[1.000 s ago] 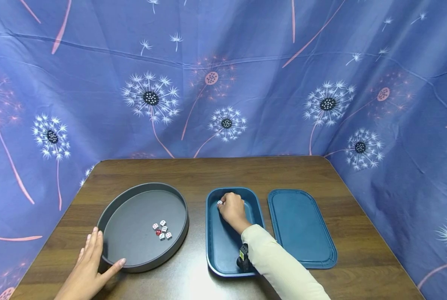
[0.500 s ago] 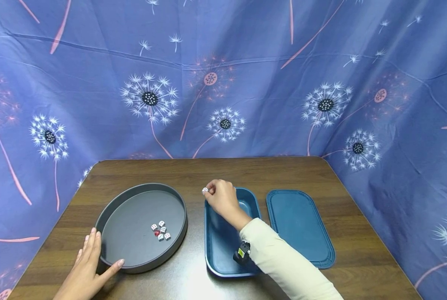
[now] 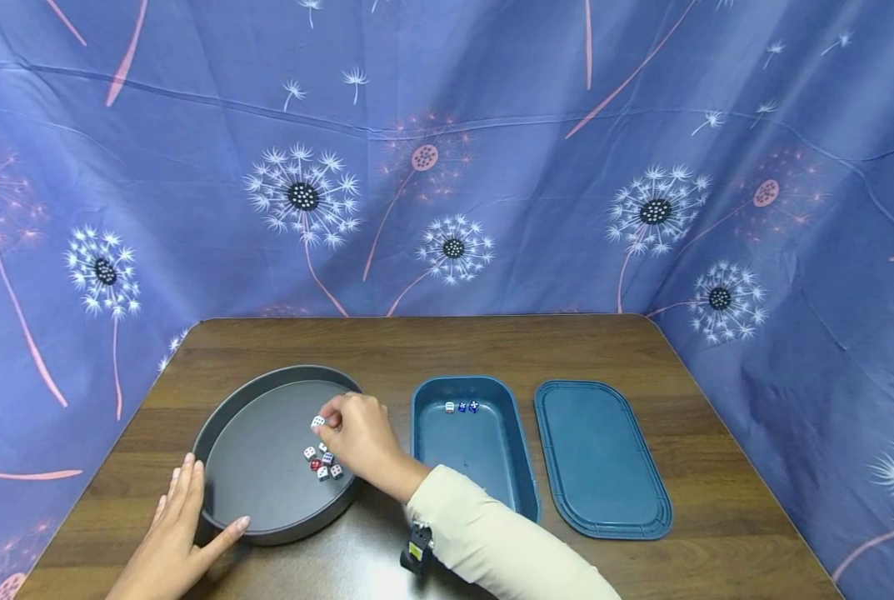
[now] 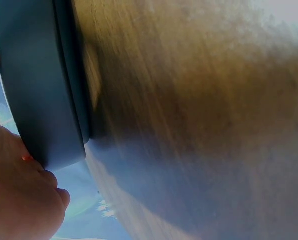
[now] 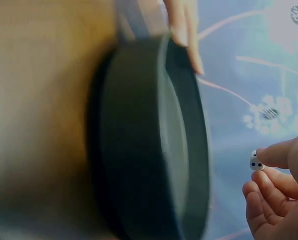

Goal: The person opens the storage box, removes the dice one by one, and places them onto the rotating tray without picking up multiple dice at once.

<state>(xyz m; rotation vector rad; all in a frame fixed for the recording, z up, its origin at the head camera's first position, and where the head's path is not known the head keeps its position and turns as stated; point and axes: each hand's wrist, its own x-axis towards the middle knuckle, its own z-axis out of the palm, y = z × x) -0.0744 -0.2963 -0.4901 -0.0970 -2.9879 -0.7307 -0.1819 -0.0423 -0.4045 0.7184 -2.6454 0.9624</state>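
Note:
My right hand (image 3: 364,437) pinches a white die (image 3: 317,422) between thumb and fingertips above the round dark-grey tray (image 3: 259,433). In the right wrist view, black pips show on the pinched die (image 5: 256,160). Several white dice (image 3: 309,453) and a red die (image 3: 315,465) lie clustered in the tray below that hand, partly covered by it. At the tray's near left side, my left hand (image 3: 169,533) rests against the rim with fingers spread and fairly straight. The left wrist view catches the tray's outer wall (image 4: 36,85) beside this hand.
A blue rectangular container (image 3: 465,446) stands right of the tray; a white die (image 3: 450,407) and two blue dice (image 3: 467,407) sit at its far end. Its near part is hidden by my right sleeve (image 3: 506,533). Further right lies a flat blue lid (image 3: 604,458).
My right hand has lifted a white die out of the blue container and carried it left over the round tray. Dice in the container have come into sight. The left hand stays put.

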